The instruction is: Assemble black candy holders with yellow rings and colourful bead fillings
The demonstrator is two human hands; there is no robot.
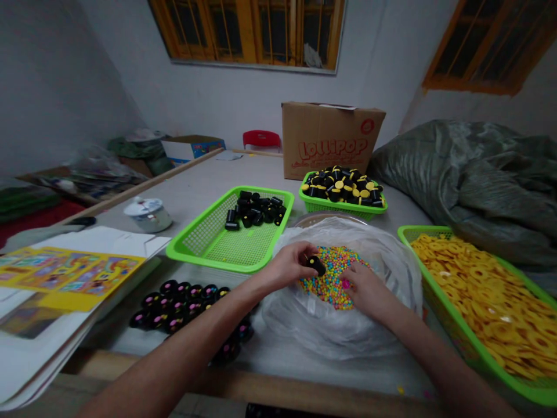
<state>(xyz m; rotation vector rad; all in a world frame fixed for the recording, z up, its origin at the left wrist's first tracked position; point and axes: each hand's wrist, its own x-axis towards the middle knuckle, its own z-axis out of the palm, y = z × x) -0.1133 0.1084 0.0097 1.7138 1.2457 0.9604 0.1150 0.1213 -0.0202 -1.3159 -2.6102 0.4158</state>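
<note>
The bench [195, 168] carries a white bag [300, 331]. Over it come the right hand [369, 290], whose grip I cannot tell as spread or pressed together, and the left hand [289, 264], whose grip pinches a black cup [317, 265] above or against coloured beads [333, 268].

Candies [333, 273] lie open from above between both hands [285, 268], ringed by bunched plastic [331, 337].

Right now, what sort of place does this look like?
Probably a small hand-packing workshop: a plastic bag of small coloured balls lies open, one green basket holds many black containers, and a carton printed "Lollipop" stands behind them.
</note>
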